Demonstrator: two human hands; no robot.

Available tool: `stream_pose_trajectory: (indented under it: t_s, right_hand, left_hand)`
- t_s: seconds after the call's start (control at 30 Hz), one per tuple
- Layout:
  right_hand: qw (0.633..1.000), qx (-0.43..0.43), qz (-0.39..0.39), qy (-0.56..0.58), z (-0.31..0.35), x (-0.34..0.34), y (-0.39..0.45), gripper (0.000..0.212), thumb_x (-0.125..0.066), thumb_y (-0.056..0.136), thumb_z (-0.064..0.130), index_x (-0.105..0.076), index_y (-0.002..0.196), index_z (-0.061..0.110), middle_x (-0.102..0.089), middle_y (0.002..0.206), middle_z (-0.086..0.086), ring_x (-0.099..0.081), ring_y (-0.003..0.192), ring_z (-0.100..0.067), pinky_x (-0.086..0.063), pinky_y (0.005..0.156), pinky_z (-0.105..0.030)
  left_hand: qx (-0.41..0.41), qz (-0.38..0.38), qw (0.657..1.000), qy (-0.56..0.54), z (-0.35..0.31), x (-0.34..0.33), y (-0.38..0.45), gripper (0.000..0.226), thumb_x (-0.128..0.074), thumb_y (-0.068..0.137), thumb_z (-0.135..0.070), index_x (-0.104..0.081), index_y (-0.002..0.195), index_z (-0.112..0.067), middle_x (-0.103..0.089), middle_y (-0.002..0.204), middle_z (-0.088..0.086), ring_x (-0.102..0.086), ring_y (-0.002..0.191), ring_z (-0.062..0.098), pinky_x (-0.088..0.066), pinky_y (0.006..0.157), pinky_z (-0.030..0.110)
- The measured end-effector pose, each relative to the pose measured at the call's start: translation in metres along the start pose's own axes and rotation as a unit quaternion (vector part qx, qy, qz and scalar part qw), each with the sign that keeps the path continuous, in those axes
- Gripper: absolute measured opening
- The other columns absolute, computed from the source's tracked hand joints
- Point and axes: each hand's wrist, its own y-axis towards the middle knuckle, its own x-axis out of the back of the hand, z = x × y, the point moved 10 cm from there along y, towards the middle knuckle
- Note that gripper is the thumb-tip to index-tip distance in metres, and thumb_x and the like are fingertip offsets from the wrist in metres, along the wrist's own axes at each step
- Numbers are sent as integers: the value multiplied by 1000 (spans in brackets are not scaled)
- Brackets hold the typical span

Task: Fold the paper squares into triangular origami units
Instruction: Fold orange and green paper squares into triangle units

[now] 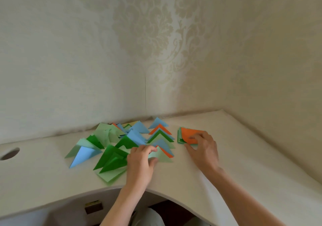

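Resting on a pale table [244,164] set into a corner of patterned wallpaper [156,43], both hands work among coloured paper. The left hand [140,159] lies at the near end of a neat row of folded triangles [161,138], its fingers [151,148] and thumb pinching the pale green triangle [163,157] that sits nearest in that row; an orange edge and a blue triangle overlap just behind it. The right hand [203,147] is on the stack of paper squares [188,136], which lies just right of the row, with an orange square on top and green sheets showing beneath; its fingers are curled onto the top sheet with the thumb at the stack's near edge, though whether they pinch the sheet or only press on it cannot be told. To the left of the row a loose heap of folded triangles [108,147] in dark green, pale green and blue spreads across the table. A round hole [9,153] is cut into the table at its far left.
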Motion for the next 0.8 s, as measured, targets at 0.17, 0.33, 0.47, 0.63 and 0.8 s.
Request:
stream_pose_trajectory:
  t_s: [0.17, 0.33, 0.47, 0.63, 0.8]
  right_hand:
    - [999, -3, 11, -44, 1, -11, 9, 18, -68, 82, 30, -74, 94, 19, -56, 107, 1, -52, 102, -22, -40, 79, -34]
    - [999, 8, -21, -30, 5, -9, 10, 6, -70, 80, 21, -76, 81, 19, -60, 97, 0, -56, 94, -26, -45, 75, -37]
    - [999, 8, -47, -25, 3, 1, 8, 2, -75, 73, 18, -73, 72, 19, -62, 90, 3, -57, 88, -23, -42, 69, -34]
    - [999, 11, -41, -16, -8, 13, 3, 6, -77, 71, 21, -71, 70, 22, -65, 88, 7, -57, 86, -22, -39, 70, -33]
    - [998, -18, 39, 49, -18, 7, -3, 5, -71, 81, 30, -73, 80, 26, -67, 84, 9, -58, 84, -15, -44, 74, -30]
  left_hand:
    - [-22, -53, 998, 18, -5, 0, -2, 15, -76, 75, -13, -70, 79, -26, -54, 86, -9, -44, 81, 15, -44, 69, 32]
    - [-30, -48, 998, 26, -5, 0, -2, 14, -73, 77, -13, -70, 80, -27, -56, 84, -12, -47, 81, 14, -42, 70, 30]
    - [-33, -44, 998, 40, -6, -2, -3, 13, -73, 77, -13, -69, 80, -25, -56, 85, -10, -49, 81, 16, -44, 70, 32]
    - [-49, -48, 996, 63, -11, -3, -3, 11, -72, 78, -10, -69, 81, -21, -58, 86, -8, -51, 80, 17, -43, 71, 31]
    - [-59, -46, 994, 80, -18, -3, -4, 11, -71, 78, -8, -69, 81, -19, -59, 86, -7, -52, 79, 18, -45, 68, 32]
